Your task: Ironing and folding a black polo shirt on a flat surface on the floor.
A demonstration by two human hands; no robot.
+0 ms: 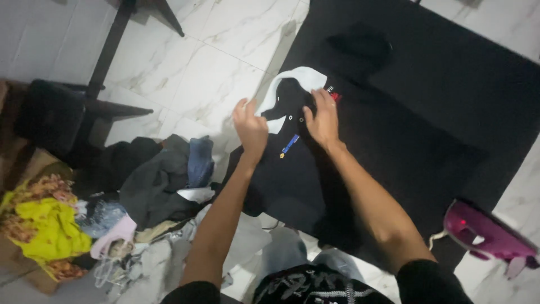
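Both hands press a black polo shirt with white collar (292, 121) at the black mat's (450, 95) near-left edge: left hand (251, 130) fingers loosely spread, right hand (322, 121) fingers flat, slightly spread.

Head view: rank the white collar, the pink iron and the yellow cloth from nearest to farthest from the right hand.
From the right hand:
1. White collar, just above the fingers on the black shirt.
2. Pink iron, lower right on the floor.
3. Yellow cloth, far left in the pile.

A home: marble-tiled floor (214, 62), heaped clothes (152, 186), pink iron (489, 233).
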